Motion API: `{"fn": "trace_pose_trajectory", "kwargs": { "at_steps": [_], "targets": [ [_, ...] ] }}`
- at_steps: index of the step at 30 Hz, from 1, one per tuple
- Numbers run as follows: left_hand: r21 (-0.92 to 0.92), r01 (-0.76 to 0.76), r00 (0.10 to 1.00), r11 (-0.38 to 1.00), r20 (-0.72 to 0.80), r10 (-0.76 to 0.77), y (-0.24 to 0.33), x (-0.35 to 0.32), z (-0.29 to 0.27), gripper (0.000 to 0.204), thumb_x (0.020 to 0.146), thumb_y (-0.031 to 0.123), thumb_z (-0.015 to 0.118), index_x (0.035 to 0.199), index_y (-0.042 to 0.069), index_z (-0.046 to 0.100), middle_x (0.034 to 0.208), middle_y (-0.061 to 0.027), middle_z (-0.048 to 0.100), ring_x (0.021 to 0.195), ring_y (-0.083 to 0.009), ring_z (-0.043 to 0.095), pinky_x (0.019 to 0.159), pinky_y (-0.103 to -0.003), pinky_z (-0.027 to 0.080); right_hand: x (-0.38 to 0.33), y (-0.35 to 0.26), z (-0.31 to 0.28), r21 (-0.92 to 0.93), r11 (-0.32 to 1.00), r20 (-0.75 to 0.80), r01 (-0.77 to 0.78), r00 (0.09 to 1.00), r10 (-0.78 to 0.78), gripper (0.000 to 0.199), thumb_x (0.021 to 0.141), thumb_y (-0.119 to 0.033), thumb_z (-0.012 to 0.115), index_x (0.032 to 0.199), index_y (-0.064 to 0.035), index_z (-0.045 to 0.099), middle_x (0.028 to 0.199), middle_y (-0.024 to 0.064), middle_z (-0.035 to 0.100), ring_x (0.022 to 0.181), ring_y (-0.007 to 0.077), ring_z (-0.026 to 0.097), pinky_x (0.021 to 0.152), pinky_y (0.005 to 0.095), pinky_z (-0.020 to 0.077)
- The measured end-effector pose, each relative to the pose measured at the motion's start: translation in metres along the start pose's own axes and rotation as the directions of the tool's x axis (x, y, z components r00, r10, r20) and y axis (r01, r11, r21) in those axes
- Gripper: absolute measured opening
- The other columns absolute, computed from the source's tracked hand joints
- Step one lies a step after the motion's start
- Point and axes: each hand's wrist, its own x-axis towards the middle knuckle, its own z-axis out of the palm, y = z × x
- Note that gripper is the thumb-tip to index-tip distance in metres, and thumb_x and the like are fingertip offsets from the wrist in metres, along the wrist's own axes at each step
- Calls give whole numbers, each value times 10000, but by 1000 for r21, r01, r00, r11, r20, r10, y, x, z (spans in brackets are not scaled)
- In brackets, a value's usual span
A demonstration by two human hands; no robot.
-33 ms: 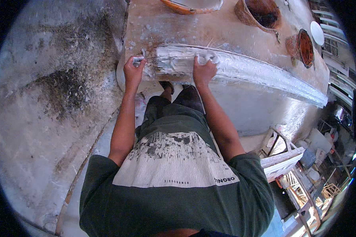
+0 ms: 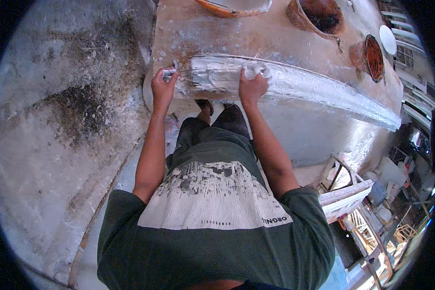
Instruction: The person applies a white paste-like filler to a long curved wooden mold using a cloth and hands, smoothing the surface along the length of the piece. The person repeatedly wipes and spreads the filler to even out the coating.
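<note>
Head view, looking down past a green printed T-shirt (image 2: 212,227) onto a plaster-stained worktable (image 2: 275,41). The landmark is the long white plaster moulding (image 2: 295,84), which lies along the near edge of the worktable and tapers away toward the right rim of the picture; we place everything else against it. Our left hand (image 2: 163,88) sits at the moulding's left end, fingers curled closed around a small whitish object whose kind we cannot tell, with thin fibre strands running from the hand onto the moulding. Our right hand (image 2: 251,87) presses on the top of the moulding a little right of its left end, the fingers bent and coated in wet white plaster (image 2: 256,70); the hand appears to bunch some of that material under the fingertips, but how firmly it is closed we cannot tell. Beyond the moulding, at the far side of the worktable, stand an orange-rimmed basin (image 2: 229,8), a rust-brown bucket (image 2: 319,17) and, further right, a smaller rusty round container (image 2: 369,57) lying on its side. Left of the moulding spreads a grey, dark-stained floor (image 2: 58,121). Below and right of the moulding's far end we see a white wooden frame (image 2: 345,195).
</note>
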Motion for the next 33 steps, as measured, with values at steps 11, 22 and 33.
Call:
{"fn": "trace_pose_trajectory", "kwargs": {
  "at_steps": [11, 22, 33],
  "targets": [
    [36, 26, 999, 999, -41, -24, 21, -1, -4, 157, 767, 130, 685, 858, 16, 627, 793, -86, 657, 729, -160, 613, 694, -294, 464, -6, 26, 19, 156, 555, 162, 817, 533, -831, 428, 847, -272, 530, 1221, -66, 495, 1343, 138, 413, 1165, 358, 439, 1002, 486, 322],
    [-103, 92, 993, 990, -59, -98, -7, -51, 7, 193, 768, 148, 696, 863, 13, 596, 813, -104, 650, 735, -180, 612, 685, -316, 470, -24, -99, 6, 306, 530, 358, 791, 421, -834, 448, 726, -430, 632, 969, -54, 614, 1254, 195, 472, 1231, 342, 379, 1041, 564, 197],
    [-283, 197, 979, 939, 113, -172, -14, -62, 5, 177, 756, 127, 707, 806, 14, 580, 741, -77, 619, 697, -131, 551, 642, -296, 446, -45, -116, 42, -71, 555, 459, 829, 521, -720, 411, 670, -350, 695, 918, -28, 637, 1027, 206, 604, 1025, 356, 552, 927, 527, 356]
  ]
}}
